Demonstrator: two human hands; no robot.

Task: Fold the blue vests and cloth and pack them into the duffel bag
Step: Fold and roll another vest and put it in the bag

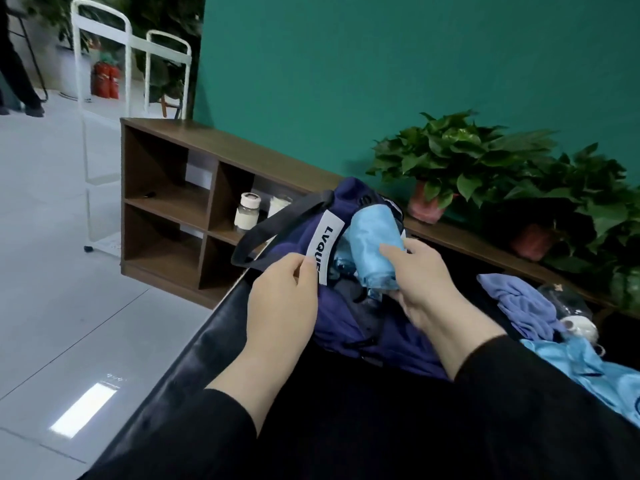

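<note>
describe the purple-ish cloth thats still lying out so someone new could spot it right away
Start at the navy duffel bag on the dark table and look right, past the right hand that grips a rolled light blue vest. The cloth lies crumpled near the table's far right edge, below the potted plants. It is matte lavender, unlike the shiny sky-blue vest in front of it.
</note>
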